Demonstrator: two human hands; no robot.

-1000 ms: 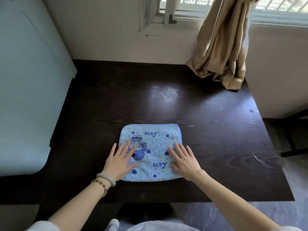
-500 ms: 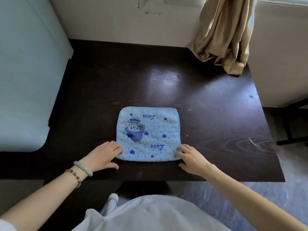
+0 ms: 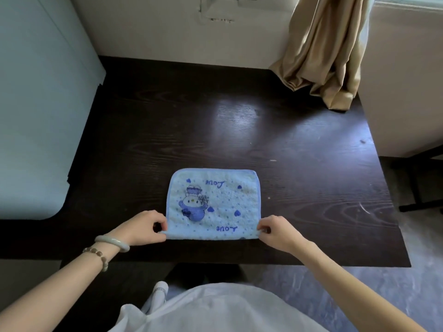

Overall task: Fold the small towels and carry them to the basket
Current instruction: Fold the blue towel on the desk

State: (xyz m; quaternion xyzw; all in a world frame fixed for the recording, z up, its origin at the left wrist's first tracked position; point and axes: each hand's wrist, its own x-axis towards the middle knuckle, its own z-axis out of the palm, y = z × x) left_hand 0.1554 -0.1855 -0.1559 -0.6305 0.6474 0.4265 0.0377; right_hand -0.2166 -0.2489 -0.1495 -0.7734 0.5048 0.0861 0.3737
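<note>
A small light-blue towel (image 3: 223, 200) with a printed cartoon figure, hearts and "Love" lettering lies spread on the dark wooden table (image 3: 215, 121), near its front edge. My left hand (image 3: 141, 227) pinches the towel's near left corner between thumb and fingers. My right hand (image 3: 278, 232) pinches the near right corner the same way. The near edge is lifted slightly off the table and curls a little. No basket is in view.
A beige curtain (image 3: 328, 51) hangs down onto the table's back right corner. A pale blue-white cabinet (image 3: 36, 104) stands against the table's left side. A dark table leg or stand (image 3: 419, 188) is on the floor at the right.
My hands slid from lying flat on the towel to its near corners and now pinch them. The near edge has lifted slightly. The camera tilted downward.
</note>
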